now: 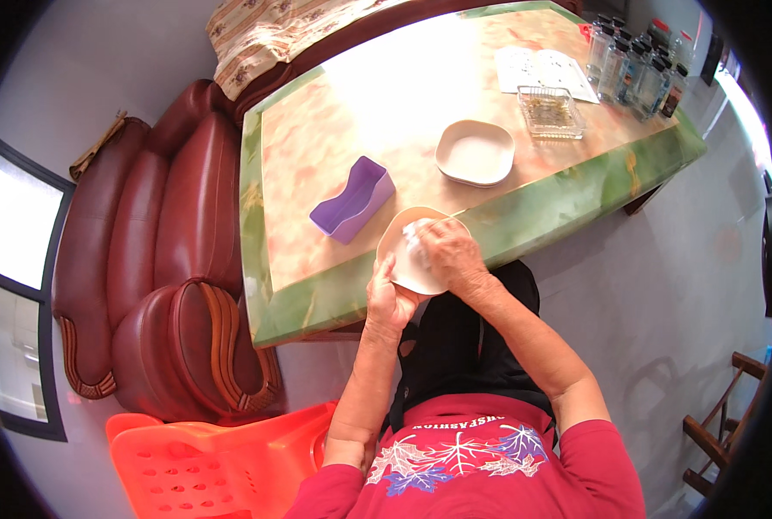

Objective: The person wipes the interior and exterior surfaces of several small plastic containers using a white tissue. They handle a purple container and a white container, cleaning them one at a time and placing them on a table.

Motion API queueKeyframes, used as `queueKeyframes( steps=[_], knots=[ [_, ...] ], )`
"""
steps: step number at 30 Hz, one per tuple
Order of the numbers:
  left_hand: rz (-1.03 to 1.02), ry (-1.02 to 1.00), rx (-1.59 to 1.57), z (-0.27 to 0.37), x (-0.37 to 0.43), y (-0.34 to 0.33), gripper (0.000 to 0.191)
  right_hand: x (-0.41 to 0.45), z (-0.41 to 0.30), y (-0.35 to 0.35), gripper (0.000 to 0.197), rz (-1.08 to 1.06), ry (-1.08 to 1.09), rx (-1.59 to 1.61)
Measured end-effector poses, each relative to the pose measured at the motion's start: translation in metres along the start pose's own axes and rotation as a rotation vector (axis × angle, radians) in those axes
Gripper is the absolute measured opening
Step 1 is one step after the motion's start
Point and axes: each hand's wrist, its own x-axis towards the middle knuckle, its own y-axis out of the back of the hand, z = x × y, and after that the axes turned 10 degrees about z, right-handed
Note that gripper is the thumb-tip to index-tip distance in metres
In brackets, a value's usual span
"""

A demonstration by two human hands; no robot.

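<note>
My left hand grips the lower left rim of a white shallow dish, held tilted over the table's near edge. Inside the dish, my right hand presses a crumpled white tissue or cloth against the surface; its fingers are slightly blurred. Beyond my hands, to the left, a purple plastic holder with a scooped side lies on the table. Farther right sits a small stack of similar white dishes.
The stone-topped table has a green border. At its right stand a clear glass tray, an open booklet and several bottles. A maroon leather sofa and an orange-red plastic chair are on the left.
</note>
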Motion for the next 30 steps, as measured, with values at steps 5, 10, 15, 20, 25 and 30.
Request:
queueKeyframes(
  steps=[5, 10, 15, 20, 25, 30],
  knots=[
    [-0.179, 0.0, -0.015, -0.003, 0.021, 0.034, 0.053, -0.011, -0.028, -0.006, 0.018, -0.081, 0.222, 0.403],
    [0.059, -0.01, -0.03, -0.004, -0.004, -0.009, 0.043, 0.009, -0.005, -0.01, 0.015, -0.091, 0.275, 0.127],
    [0.137, -0.167, 0.025, -0.017, 0.002, -0.009, 0.039, 0.007, 0.036, -0.028, 0.015, -0.08, 0.094, -0.128],
    [0.236, -0.388, 0.0, -0.032, 0.007, -0.008, 0.033, -0.008, 0.012, 0.047, 0.014, -0.199, 0.104, -0.238],
    [0.274, -0.473, 0.077, -0.043, 0.005, -0.011, 0.031, -0.031, -0.025, 0.06, 0.013, -0.381, 0.008, 0.013],
    [0.245, -0.476, 0.109, -0.036, 0.001, -0.008, 0.035, -0.015, -0.024, 0.039, 0.017, -0.211, -0.03, 0.086]
  ],
)
